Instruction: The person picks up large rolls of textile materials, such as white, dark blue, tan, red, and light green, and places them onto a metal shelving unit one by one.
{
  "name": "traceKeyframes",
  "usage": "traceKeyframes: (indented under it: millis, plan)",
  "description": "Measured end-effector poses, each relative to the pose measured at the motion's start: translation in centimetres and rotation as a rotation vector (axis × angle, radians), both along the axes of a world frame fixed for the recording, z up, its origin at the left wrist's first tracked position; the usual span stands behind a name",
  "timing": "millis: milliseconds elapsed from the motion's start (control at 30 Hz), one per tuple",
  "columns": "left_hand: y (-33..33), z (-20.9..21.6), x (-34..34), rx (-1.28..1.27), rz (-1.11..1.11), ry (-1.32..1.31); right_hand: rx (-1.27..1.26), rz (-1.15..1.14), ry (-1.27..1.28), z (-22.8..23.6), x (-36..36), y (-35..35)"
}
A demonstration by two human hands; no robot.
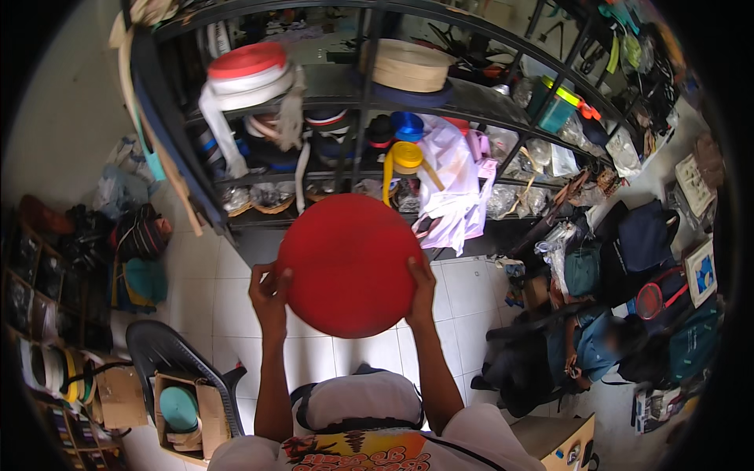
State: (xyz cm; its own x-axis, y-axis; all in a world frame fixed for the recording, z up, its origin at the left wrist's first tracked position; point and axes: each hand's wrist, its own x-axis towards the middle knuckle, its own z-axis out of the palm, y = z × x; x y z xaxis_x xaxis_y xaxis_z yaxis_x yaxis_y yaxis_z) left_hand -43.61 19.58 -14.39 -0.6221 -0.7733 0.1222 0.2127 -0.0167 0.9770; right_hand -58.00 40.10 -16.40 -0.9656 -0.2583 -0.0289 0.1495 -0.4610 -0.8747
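Note:
A large, flat red roll (349,267), wound in a disc like strap webbing, is held out in front of me at the middle of the view. My left hand (269,290) grips its left edge, thumb on the upper face. On the opposite edge my right hand (422,286) holds it the same way. The fingers beneath the roll are hidden. Beyond it stands a black metal shelf (330,82) with more rolls: a red one on white ones (250,74), a beige roll (408,64) on a dark blue one, and a yellow roll (407,157) with its end hanging down.
A black chair (161,345) at the lower left bears a cardboard box (212,412) with a teal roll (179,408). To the right, another person (593,353) sits among bags (648,235). White plastic bags (455,188) hang from the shelf. White tiles (463,290) cover the floor.

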Motion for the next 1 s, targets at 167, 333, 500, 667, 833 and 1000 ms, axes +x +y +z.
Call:
traceKeyframes:
  millis: [167,333,500,667,833,1000]
  plan:
    - [7.0,4.4,-12.7,0.095,-0.214,0.133,-0.007,-0.126,0.032,4.8,-9.5,8.9]
    - [9.6,9.8,-27.0,-0.005,-0.223,0.223,-0.046,-0.176,0.043,12.7,-21.0,11.7]
    - [13.1,14.5,-42.8,-0.245,-0.197,0.155,-0.074,-0.099,0.204,15.3,-36.8,16.6]
    - [13.5,14.8,-51.4,-0.207,-0.180,0.110,-0.015,-0.107,0.230,16.8,-45.6,16.2]
    - [14.7,13.1,-56.1,-0.309,-0.185,0.068,0.054,-0.173,0.173,14.5,-51.2,16.9]
    - [14.8,13.2,-59.1,-0.459,-0.071,-0.083,0.129,-0.207,0.185,13.9,-55.4,16.4]
